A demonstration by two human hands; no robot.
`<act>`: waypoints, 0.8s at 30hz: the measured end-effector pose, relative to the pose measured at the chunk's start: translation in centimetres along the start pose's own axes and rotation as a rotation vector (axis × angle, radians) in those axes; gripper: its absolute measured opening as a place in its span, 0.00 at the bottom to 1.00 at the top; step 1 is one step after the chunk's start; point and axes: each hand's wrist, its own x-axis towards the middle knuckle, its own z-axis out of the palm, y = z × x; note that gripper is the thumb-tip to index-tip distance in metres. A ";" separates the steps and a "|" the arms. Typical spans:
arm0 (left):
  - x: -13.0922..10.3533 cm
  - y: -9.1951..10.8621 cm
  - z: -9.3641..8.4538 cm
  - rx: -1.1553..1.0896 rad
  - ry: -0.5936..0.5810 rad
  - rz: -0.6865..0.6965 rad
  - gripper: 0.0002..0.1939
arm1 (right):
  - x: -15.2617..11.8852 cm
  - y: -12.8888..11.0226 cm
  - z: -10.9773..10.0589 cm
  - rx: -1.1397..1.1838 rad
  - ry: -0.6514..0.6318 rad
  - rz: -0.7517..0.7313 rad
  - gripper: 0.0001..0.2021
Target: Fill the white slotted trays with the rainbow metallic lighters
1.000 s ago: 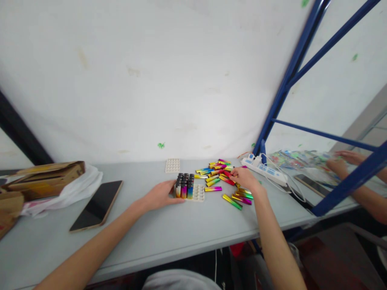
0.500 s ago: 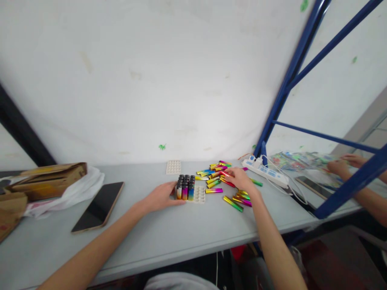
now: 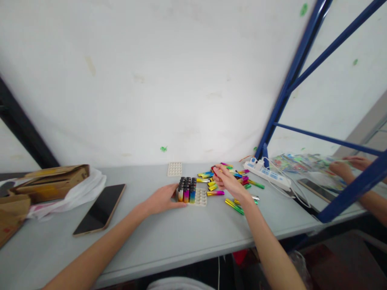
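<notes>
Several upright lighters (image 3: 186,191) with black tops and shiny coloured bodies stand close together on the left part of a white tray with round sockets (image 3: 200,197). My left hand (image 3: 165,198) is curved round their left side, thumb along the front and fingers behind, holding them. My right hand (image 3: 226,181) is raised over a loose pile of shiny metallic lighter casings (image 3: 215,193), to the right of the tray. Its fingertips pinch a small red lighter casing (image 3: 215,170), mostly covered by the fingers.
A second white socketed tray (image 3: 174,169) lies near the wall. On the left are a phone (image 3: 100,209), a white plastic bag (image 3: 93,189) and cardboard boxes (image 3: 57,185). At right are a power strip (image 3: 267,174), a blue metal frame (image 3: 279,98) and another person's hands (image 3: 343,168).
My right hand has lifted from the pile and moved left towards the tray, with a red casing in its fingers. My left hand stays at the lighters.
</notes>
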 end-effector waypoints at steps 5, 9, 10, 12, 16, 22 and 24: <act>-0.1 0.3 -0.2 0.009 -0.006 -0.011 0.28 | 0.7 0.6 2.2 0.011 0.123 0.050 0.31; -0.2 0.8 -0.4 0.000 -0.015 -0.014 0.27 | 0.9 1.5 3.8 0.012 0.195 0.092 0.30; -0.2 0.9 -0.5 -0.002 -0.019 -0.016 0.27 | 0.9 1.7 4.1 0.013 0.205 0.084 0.29; -0.2 1.0 -0.6 -0.001 -0.025 -0.019 0.26 | 0.8 1.8 4.5 0.018 0.203 0.056 0.27; -0.3 1.0 -0.5 0.002 -0.024 -0.018 0.25 | 0.8 1.8 4.5 0.055 0.207 0.065 0.26; -0.1 0.8 -0.4 -0.005 -0.026 -0.021 0.27 | 0.9 2.0 4.5 0.054 0.200 0.073 0.28; -0.1 0.7 -0.4 -0.006 -0.025 -0.014 0.28 | 0.9 2.3 4.6 0.035 0.228 0.057 0.27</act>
